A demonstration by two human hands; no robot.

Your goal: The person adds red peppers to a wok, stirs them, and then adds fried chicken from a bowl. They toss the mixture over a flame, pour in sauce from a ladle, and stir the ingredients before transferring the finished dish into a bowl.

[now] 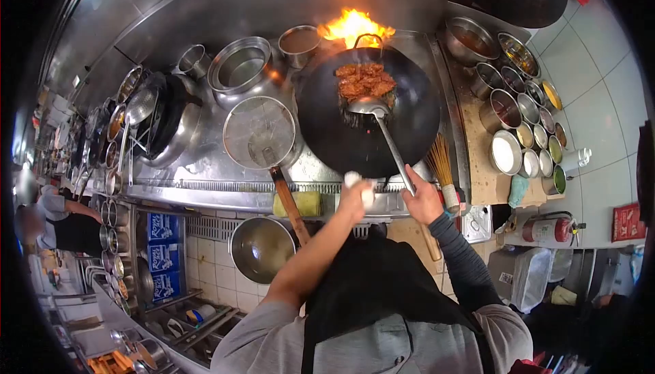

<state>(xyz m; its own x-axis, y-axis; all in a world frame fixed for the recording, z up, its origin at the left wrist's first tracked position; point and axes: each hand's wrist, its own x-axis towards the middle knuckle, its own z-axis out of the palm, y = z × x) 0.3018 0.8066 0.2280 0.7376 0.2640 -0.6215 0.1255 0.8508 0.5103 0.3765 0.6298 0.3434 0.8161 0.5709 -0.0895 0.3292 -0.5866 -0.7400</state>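
Observation:
A large black wok (409,135) sits on the stove, with flames (355,25) rising behind its far rim. Several glossy reddish-brown pieces of food (365,79) lie in its far part. My right hand (423,197) is closed around the handle of a metal ladle (389,139). The ladle's bowl rests against the near side of the food, and its wooden end sticks out below my hand. At the wok's near rim my left hand (355,200) grips a white cloth (361,186); the hand is slightly blurred.
A round mesh strainer (259,128) with a wooden handle lies left of the wok. Below it stands a metal pot (263,248) of liquid. A bamboo brush (442,166) is near my right hand. Sauce containers (505,152) crowd the right side. Another person (65,220) stands far left.

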